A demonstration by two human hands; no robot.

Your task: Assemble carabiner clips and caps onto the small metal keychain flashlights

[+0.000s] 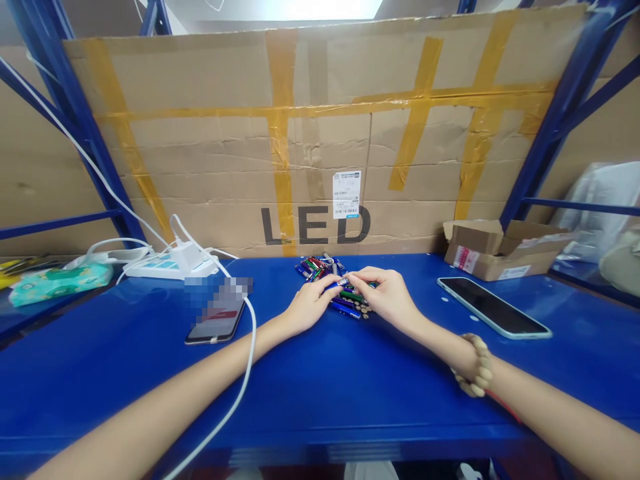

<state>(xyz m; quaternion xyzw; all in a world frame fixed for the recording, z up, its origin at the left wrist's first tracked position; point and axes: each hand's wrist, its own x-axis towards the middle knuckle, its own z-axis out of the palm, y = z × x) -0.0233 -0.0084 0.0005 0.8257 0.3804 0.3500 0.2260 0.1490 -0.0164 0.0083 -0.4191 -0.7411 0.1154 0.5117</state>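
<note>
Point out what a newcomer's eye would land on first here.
Probably the large cardboard sheet across the back, with its bold black LED lettering and orange-yellow tape. Next, the left hand and right hand close together mid-table over a pile of colourful small tubes. Then the white cable, looping across the left side in front of the left forearm.

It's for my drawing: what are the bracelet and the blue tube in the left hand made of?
Blue tube: perhaps metal or plastic, smooth, with a pale glint or mark; too small to tell. Bracelet: beaded, perhaps wood, fairly matte, tan without strong shine.
</note>
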